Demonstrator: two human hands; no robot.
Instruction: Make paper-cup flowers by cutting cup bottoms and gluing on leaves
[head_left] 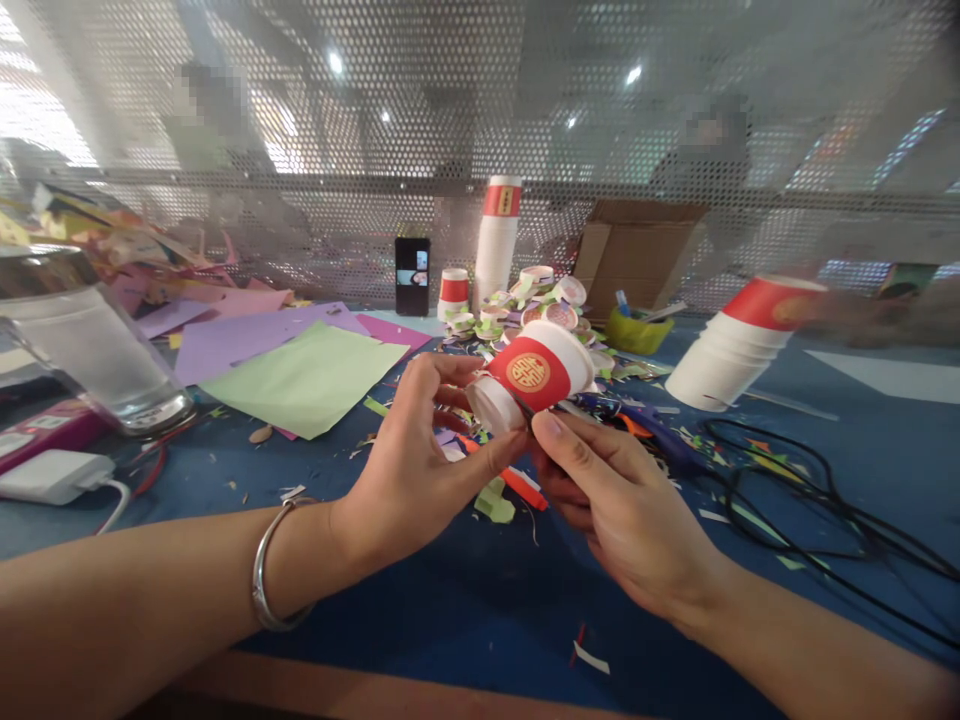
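Observation:
A red-and-white paper cup (pixel 530 372) with a gold emblem is held tilted above the table, its rim to the upper right. My left hand (pixel 420 460) is closed around its base end, thumb below and fingers behind. My right hand (pixel 615 490) is closed at the cup's lower side. Between its thumb and fingers a thin dark piece touches the cup; most of it is hidden, so its kind cannot be made out. An orange-red pen-like object (pixel 525 488) lies on the table beneath the hands, beside a green paper scrap (pixel 494 502).
A pile of cut cup pieces (pixel 555 290) lies behind, near a tall cup stack (pixel 496 250) and an upright phone (pixel 412 277). At right are a leaning cup stack (pixel 724 360), a blue glue gun (pixel 664 435) and black cable (pixel 817 510). Green paper (pixel 315 375) and a water glass (pixel 112 350) are left.

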